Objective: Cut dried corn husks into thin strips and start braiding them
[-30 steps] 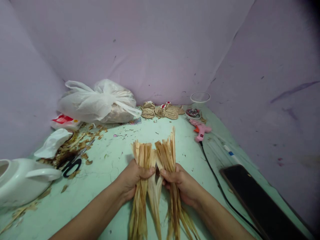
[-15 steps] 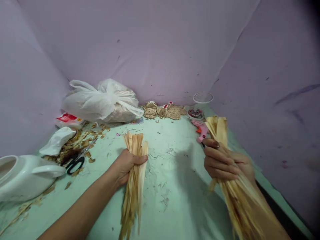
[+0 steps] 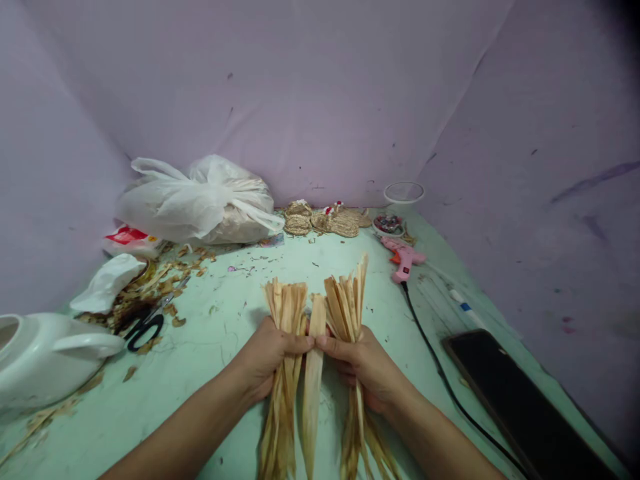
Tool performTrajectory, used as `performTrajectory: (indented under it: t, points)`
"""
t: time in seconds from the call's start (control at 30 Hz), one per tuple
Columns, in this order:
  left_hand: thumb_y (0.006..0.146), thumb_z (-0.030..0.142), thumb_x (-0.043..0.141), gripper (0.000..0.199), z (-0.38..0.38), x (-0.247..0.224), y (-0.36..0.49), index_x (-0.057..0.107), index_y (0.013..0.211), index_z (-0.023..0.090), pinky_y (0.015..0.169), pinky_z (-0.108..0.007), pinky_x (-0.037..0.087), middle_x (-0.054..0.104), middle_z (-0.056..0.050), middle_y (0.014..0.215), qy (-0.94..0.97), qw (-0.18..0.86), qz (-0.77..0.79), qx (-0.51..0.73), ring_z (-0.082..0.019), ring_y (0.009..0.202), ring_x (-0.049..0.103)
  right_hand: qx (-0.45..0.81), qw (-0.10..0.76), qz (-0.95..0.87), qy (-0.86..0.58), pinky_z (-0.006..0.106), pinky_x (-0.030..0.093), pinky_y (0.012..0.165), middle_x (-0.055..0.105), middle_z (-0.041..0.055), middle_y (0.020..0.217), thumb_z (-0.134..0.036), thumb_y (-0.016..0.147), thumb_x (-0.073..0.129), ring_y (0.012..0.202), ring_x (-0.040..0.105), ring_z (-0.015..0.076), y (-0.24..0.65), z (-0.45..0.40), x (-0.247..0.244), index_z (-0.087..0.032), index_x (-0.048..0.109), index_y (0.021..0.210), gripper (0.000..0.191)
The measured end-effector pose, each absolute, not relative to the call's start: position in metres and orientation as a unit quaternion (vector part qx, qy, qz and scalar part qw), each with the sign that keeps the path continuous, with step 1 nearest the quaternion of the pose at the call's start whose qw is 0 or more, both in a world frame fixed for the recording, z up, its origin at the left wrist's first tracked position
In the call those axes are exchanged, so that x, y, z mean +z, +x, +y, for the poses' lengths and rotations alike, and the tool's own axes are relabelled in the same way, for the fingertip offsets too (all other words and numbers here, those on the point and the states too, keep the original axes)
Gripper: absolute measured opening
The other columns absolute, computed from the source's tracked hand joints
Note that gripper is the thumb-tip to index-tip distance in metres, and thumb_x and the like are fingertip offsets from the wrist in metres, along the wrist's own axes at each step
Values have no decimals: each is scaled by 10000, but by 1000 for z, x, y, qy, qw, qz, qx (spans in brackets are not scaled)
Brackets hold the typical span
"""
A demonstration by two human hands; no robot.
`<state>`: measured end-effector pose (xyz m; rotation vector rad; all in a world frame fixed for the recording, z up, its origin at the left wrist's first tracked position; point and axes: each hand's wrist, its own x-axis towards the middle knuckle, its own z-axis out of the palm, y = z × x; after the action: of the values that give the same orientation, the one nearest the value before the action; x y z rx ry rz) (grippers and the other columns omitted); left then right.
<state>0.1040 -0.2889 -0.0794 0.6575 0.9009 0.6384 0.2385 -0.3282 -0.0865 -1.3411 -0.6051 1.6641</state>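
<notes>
Upright in my left hand (image 3: 273,353) is a bundle of dried husk strips (image 3: 284,427), its cut ends above my fist and its long ends hanging toward me. My right hand (image 3: 367,363) grips a second bundle of dried husk strips (image 3: 345,307) the same way. Between the bundles a single wide pale strip (image 3: 313,387) stands upright, with both thumbs meeting on it. The fingers behind the bundles are mostly hidden.
On the left lie a white pitcher (image 3: 55,360), scissors (image 3: 145,330), husk scraps and a tied white plastic bag (image 3: 200,203). Woven slippers (image 3: 343,221) sit by the back wall. To the right are a pink glue gun (image 3: 403,257), its black cord and a dark phone (image 3: 520,400).
My right hand has come in from the right with its bundle to meet my left hand, which has shifted slightly right. The phone and cord on the right are now uncovered.
</notes>
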Motion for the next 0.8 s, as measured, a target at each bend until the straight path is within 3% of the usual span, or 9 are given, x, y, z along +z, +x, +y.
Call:
performTrajectory:
  t: [0.1,0.23,0.37,0.43,0.63,0.8]
  points:
    - [474,114,739,198,-285,-82,100,570,578,118,418,-188,380,553,4,484,316,785,437,304,-89,429,500,677,443,-252,-531,206,81,364,266,-114,395,-368,543,737,351,153,21,242,-327,-85,-176,461,589,339]
    - [481,143,748,249,-281,-85,97,610,686,111,379,-152,321,529,20,490,320,778,442,310,-54,405,442,664,451,-269,-532,206,96,377,342,-93,410,-378,522,748,360,183,25,242,-327,-87,-168,485,603,347]
    - [477,229,769,335,-284,-84,100,647,738,58,345,-150,261,501,9,497,355,789,424,268,-39,400,381,632,462,-307,-541,212,261,429,507,-14,528,-359,509,747,460,395,84,240,-327,-91,-153,514,602,324]
    - [457,224,771,337,-286,-83,101,644,724,62,334,-155,252,509,7,510,365,776,436,272,-33,384,362,599,476,-322,-557,232,323,487,508,-11,546,-318,505,741,512,432,106,240,-327,-92,-157,503,569,294]
    - [418,138,735,308,-286,-84,100,649,706,72,371,-163,314,592,-34,563,340,772,455,285,-77,442,472,602,468,-315,-564,217,261,429,360,-72,452,-306,530,719,423,292,61,241,-327,-93,-177,446,532,302]
    - [408,145,757,321,-286,-84,100,648,701,76,400,-179,363,640,-65,594,319,789,444,281,-123,482,546,627,462,-294,-554,198,266,421,434,-52,483,-333,536,733,437,370,68,241,-328,-93,-163,482,582,307]
